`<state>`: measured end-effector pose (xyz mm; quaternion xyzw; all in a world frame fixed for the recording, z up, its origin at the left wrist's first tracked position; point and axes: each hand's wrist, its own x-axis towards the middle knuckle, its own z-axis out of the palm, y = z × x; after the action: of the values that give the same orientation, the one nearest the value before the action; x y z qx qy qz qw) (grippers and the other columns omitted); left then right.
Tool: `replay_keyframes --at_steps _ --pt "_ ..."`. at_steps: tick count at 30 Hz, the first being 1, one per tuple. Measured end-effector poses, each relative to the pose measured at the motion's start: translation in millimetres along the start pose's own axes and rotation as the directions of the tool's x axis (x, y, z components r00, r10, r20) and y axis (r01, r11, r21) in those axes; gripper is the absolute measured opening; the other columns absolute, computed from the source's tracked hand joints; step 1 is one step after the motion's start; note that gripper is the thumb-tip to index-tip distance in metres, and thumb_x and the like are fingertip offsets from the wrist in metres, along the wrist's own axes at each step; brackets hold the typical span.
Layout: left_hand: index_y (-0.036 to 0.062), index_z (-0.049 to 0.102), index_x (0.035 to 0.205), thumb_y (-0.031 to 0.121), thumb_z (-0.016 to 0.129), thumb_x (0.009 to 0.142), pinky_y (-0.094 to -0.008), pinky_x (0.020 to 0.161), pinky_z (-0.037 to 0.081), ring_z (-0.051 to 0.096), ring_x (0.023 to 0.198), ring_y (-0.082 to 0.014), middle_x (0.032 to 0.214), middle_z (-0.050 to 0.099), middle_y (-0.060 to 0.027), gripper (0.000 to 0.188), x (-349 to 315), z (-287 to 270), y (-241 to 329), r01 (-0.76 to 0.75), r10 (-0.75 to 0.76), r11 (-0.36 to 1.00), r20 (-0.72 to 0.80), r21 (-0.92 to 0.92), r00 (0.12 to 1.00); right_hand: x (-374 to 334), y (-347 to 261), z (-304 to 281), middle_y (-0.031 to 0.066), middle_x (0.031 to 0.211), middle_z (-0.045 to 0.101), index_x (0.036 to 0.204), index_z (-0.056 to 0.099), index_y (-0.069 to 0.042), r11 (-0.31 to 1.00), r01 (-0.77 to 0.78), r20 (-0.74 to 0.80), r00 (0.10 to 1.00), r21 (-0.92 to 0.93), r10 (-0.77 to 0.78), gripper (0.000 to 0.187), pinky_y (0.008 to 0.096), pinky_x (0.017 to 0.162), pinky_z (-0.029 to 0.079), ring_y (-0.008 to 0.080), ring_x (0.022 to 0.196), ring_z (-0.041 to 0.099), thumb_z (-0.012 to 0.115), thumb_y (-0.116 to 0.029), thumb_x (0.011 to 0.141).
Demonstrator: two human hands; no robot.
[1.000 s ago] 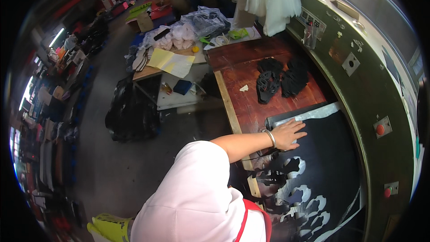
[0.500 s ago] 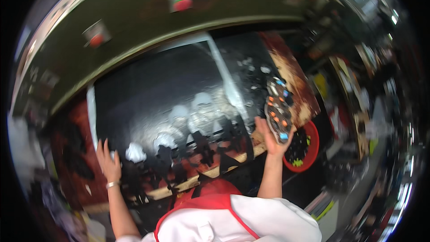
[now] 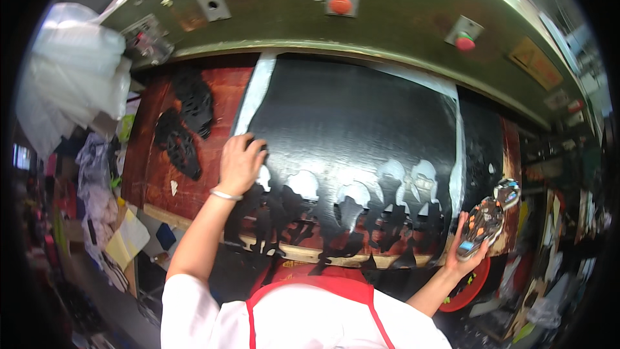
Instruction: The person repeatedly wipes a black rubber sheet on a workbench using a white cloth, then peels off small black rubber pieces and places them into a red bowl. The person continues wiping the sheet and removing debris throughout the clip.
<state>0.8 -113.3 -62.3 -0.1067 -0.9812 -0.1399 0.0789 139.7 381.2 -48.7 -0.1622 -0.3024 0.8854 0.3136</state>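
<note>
A wide black sheet (image 3: 361, 110) with pale tape strips along its edges lies on the red-brown board. Shoe-shaped gaps and ragged strips line its near side. My left hand (image 3: 240, 165), wearing a bracelet, is closed at the sheet's left edge, its bent fingers gripping there. At the right, my right hand (image 3: 464, 255) holds a shoe-shaped cutting die (image 3: 484, 220) with orange and blue pads inside its metal outline. The die is tilted above the sheet's right end. Two black cut-out shoe pieces (image 3: 177, 145) lie on the board (image 3: 226, 84) left of the sheet.
A green machine beam (image 3: 278, 16) with red buttons (image 3: 340, 5) runs across the far side. Clear plastic bags (image 3: 77, 71) hang at far left. A red basin (image 3: 475, 287) stands below my right hand. Shelves and clutter (image 3: 542, 265) line the right.
My view has swung left, bringing the black pieces into clear sight. The left hand's spread fingers have closed at the sheet's edge. The die stays in my right hand.
</note>
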Motion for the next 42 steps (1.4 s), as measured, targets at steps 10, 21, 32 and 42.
replay_keyframes --at_steps 10,21,32,42 --pt "-0.0017 0.051 0.129 0.015 0.061 0.087 -0.0493 0.112 0.029 0.04 0.132 -0.0398 0.14 0.043 -0.0242 0.047 -17.2 25.4 2.9 -0.01 -0.005 0.996 -0.164 -0.093 0.986 -57.6 130.6 142.9 0.0168 0.126 0.055 0.141 0.037 0.004 0.734 0.127 0.469 0.838 -0.667 0.28 0.095 0.0365 0.099 0.044 0.0259 0.114 0.057 0.085 -0.017 0.062" --pt "-0.0033 0.048 0.131 0.013 0.062 0.085 -0.0523 0.112 0.027 0.039 0.133 -0.0409 0.141 0.041 -0.0268 0.051 -4.9 32.3 -0.7 0.028 -0.043 0.991 -0.111 -0.133 0.993 -97.3 318.1 206.0 0.0337 0.128 0.034 0.126 0.048 -0.004 0.025 0.742 0.741 0.666 -0.67 0.084 0.078 0.0555 0.101 0.033 0.0512 0.119 0.035 0.081 -0.008 0.055" --pt "-0.0046 0.044 0.134 0.004 0.052 0.089 -0.0479 0.111 0.03 0.043 0.13 -0.0398 0.133 0.05 -0.0256 0.046 68.1 36.9 -14.8 0.035 -0.095 0.96 -0.206 -0.277 0.974 -33.1 332.0 230.5 0.0461 0.14 0.019 0.146 0.022 0.003 0.124 0.65 0.642 0.67 -0.75 0.374 0.1 0.0583 0.111 0.021 0.0601 0.134 0.015 0.079 -0.031 0.072" --pt "0.0023 0.061 0.107 0.019 0.06 0.093 -0.0433 0.071 0.047 0.061 0.075 -0.0342 0.082 0.065 -0.0161 0.022 61.3 29.4 -52.4 0.409 -0.509 0.828 -0.21 -0.384 0.835 217.6 189.0 245.8 0.0303 0.149 0.024 0.148 0.01 0.008 0.064 0.537 0.47 0.785 -0.841 -0.404 0.083 0.0454 0.113 0.022 0.0385 0.138 0.027 0.057 -0.036 0.095"
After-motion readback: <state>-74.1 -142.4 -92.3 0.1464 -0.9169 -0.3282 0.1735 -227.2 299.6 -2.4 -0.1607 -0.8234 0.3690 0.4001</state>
